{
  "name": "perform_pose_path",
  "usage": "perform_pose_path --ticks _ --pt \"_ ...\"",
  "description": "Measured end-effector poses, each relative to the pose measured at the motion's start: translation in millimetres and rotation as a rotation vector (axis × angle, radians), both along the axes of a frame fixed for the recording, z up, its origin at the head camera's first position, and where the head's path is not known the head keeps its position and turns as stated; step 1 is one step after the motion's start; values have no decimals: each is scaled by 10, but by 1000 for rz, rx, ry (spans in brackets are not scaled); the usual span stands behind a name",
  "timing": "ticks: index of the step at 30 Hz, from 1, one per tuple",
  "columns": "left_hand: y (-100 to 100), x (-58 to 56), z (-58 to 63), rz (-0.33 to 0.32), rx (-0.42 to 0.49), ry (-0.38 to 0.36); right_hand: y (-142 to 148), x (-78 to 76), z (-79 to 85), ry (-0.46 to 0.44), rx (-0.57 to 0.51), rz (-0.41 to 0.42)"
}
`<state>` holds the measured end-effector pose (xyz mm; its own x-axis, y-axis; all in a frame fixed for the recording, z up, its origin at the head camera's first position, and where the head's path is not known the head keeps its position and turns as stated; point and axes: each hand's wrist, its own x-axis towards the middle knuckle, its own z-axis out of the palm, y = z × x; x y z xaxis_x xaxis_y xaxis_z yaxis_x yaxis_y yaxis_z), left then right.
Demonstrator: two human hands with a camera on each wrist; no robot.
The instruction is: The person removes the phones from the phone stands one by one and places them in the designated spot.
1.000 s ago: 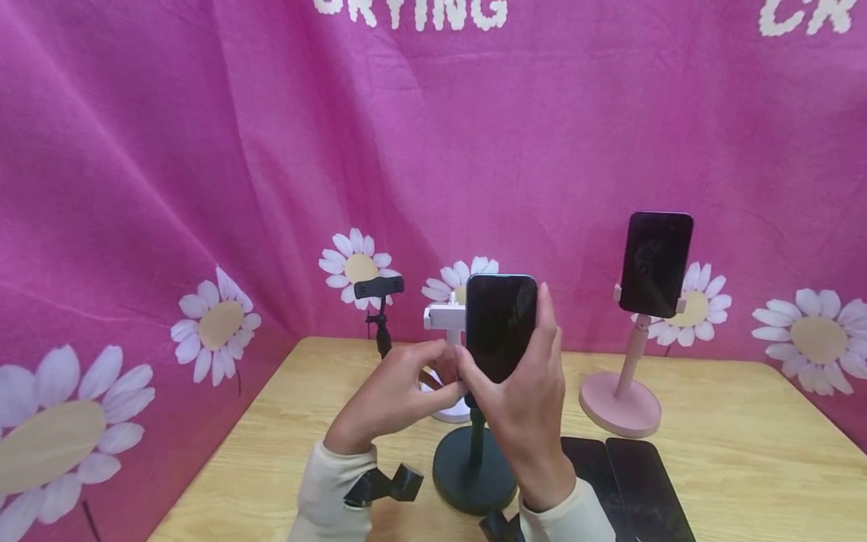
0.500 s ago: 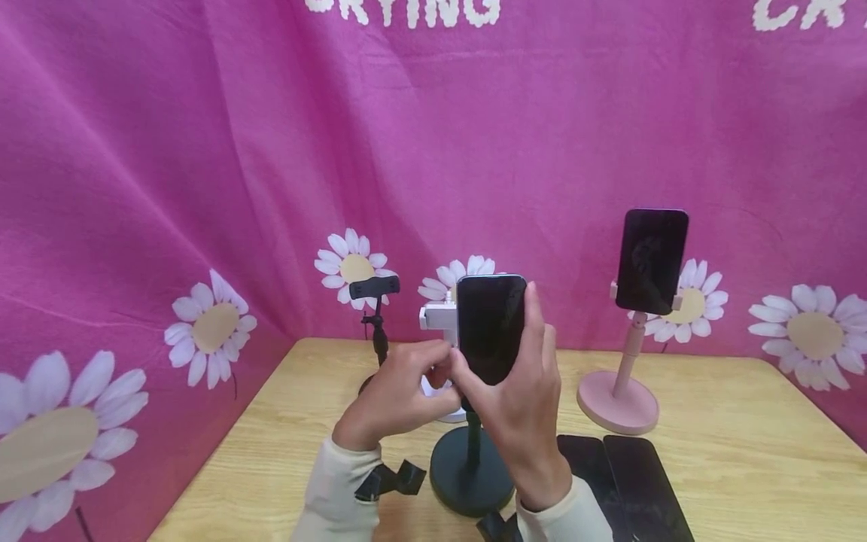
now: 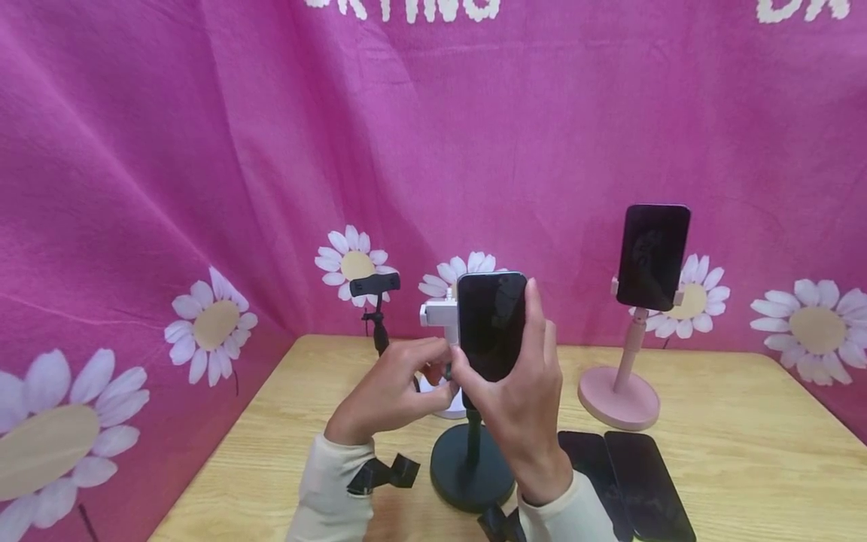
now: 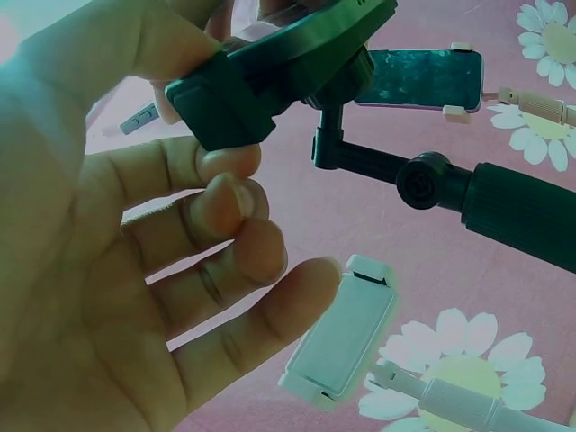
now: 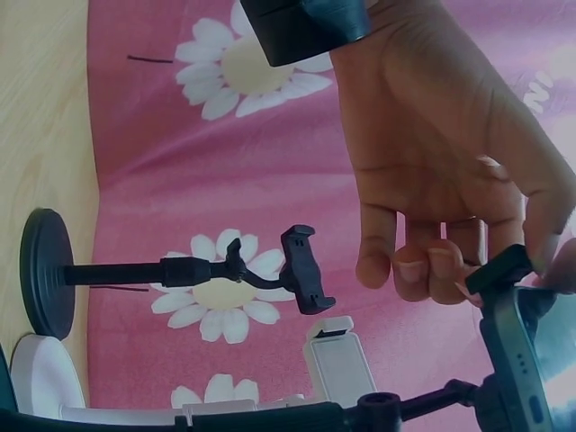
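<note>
A dark smartphone stands upright, screen facing me, at the top of a black phone stand with a round base. My right hand grips the phone, thumb at its lower left edge and fingers along its right side. At the phone's lower left my left hand pinches the end of the stand's clamp between thumb and index finger. Its other fingers curl loosely below, touching nothing, in the left wrist view. The right wrist view shows the clamp end beside the phone's edge.
Behind the hands are a white phone stand and a smaller black one. A pink stand at the right holds another phone. Two dark phones, left and right, lie on the wooden table.
The phone and my right hand have shifted slightly left. Between my left thumb and finger a bit of the dark clamp now shows. Both hands keep their hold.
</note>
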<state>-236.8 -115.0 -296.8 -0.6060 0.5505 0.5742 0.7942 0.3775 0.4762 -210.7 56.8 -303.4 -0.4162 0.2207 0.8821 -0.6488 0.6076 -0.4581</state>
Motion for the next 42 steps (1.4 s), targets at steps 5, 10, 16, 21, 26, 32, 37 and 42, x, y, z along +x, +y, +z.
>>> perform_pose_path --ticks 5,10,16,21,26,32,37,42 --pt "0 -3 -10 -23 5 -15 9 4 -5 -6 -9 11" --pt "-5 -20 -11 -29 7 -14 44 32 34 -29 -7 55" --pt "12 -26 21 -27 2 -12 131 135 137 -109 -7 128" --pt "21 -22 21 -29 -6 -16 186 237 197 -235 -21 178" --pt "36 1 12 -2 -9 -22 225 295 230 -294 -26 227" --pt "64 64 25 68 -34 20 241 343 249 -320 -19 219" --pt "86 87 41 98 -58 40 232 353 260 -330 -12 218" --pt "93 83 46 101 -63 33 228 357 265 -339 -7 207"
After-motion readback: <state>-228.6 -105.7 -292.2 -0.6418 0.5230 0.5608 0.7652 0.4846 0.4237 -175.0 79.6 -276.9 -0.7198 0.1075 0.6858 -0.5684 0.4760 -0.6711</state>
